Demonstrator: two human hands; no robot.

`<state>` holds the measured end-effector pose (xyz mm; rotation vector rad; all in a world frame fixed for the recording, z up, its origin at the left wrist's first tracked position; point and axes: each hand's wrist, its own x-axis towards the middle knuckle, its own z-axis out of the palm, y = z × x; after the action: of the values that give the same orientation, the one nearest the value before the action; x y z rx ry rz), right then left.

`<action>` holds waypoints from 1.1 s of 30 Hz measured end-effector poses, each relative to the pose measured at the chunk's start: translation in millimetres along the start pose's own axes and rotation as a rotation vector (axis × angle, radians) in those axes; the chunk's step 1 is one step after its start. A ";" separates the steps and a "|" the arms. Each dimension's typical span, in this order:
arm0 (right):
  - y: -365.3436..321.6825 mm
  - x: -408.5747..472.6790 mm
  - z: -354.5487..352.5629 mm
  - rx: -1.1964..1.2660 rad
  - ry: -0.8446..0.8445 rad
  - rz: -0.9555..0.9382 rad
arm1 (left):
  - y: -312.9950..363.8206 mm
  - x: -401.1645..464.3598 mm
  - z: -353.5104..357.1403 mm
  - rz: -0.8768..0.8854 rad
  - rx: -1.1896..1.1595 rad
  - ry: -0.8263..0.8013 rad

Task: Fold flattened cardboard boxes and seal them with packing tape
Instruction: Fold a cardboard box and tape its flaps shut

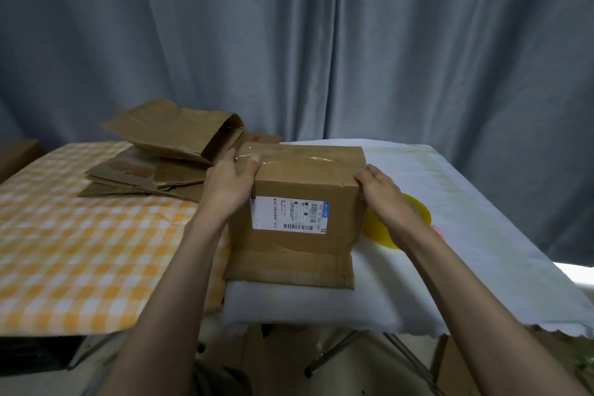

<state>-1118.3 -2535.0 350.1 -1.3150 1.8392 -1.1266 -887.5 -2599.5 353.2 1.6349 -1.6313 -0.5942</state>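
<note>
I see the left hand (229, 187) and right hand (384, 194) gripping opposite sides of a taped cardboard box (299, 212) beside a yellow tape roll (418, 207).

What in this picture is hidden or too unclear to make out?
All in the head view:
- Shipping label on the cardboard box: print too small and blurred to read.
- Yellow tape roll: mostly hidden behind the right hand and forearm.
- Box's left side: covered by the left hand.
- Flattened boxes: lower sheets hidden under the upper ones.
- Brown object at the left edge: cut off.
</note>
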 end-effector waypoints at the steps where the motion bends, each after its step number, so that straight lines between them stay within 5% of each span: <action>1: 0.1 1.1 -0.6 0.021 -0.012 -0.005 | -1.0 0.4 0.5 -0.002 -0.014 0.005; 12: -46.2 -25.0 -38.9 0.355 0.108 -0.259 | 23.8 -12.4 -38.6 0.144 -0.389 0.166; 19: -43.1 -19.2 -41.3 0.536 0.211 -0.392 | 27.2 -15.3 -30.8 0.238 -0.582 0.081; 22: -26.6 -12.0 -28.8 0.506 0.269 -0.386 | 23.4 -12.6 -13.6 0.246 -0.480 0.033; 33: 8.8 5.7 -20.2 0.583 0.276 -0.162 | -1.1 0.4 18.9 0.005 -0.675 0.125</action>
<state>-1141.0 -2533.2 351.5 -1.0077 1.4217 -1.8352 -901.2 -2603.3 340.7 1.1373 -1.1621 -0.9013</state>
